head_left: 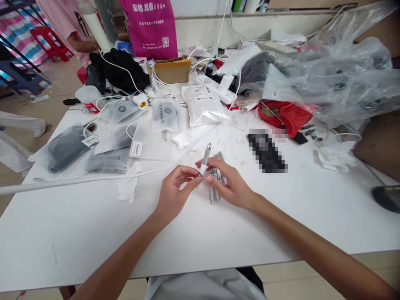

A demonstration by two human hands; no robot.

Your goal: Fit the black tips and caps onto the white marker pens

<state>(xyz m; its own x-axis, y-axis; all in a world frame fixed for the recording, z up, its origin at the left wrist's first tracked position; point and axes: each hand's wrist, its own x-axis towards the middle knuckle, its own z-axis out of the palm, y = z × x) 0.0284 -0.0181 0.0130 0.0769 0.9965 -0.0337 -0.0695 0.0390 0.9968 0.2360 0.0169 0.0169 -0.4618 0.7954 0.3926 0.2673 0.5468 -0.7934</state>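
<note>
A silver-and-white pen [205, 159] stands tilted upright between my hands. My left hand [176, 189] is closed in a pinch on its lower part, thumb against fingertips. Close on the other side, my right hand [233, 183] has its thumb and fingers apart, with the index fingertip reaching behind the pen; whether it touches is hard to make out. Several more silver pens [214, 193] lie side by side on the white table [187, 250] beneath my right hand, which partly covers them.
A pixelated black object [267, 152] lies to the right. Packaged pouches [67, 146] and a white cable [93, 180] spread across the left. Behind are a stuffed white bag [204, 106], a red bag [289, 116] and clear plastic [337, 79]. Someone in a pink shirt [61, 18] is at the back left.
</note>
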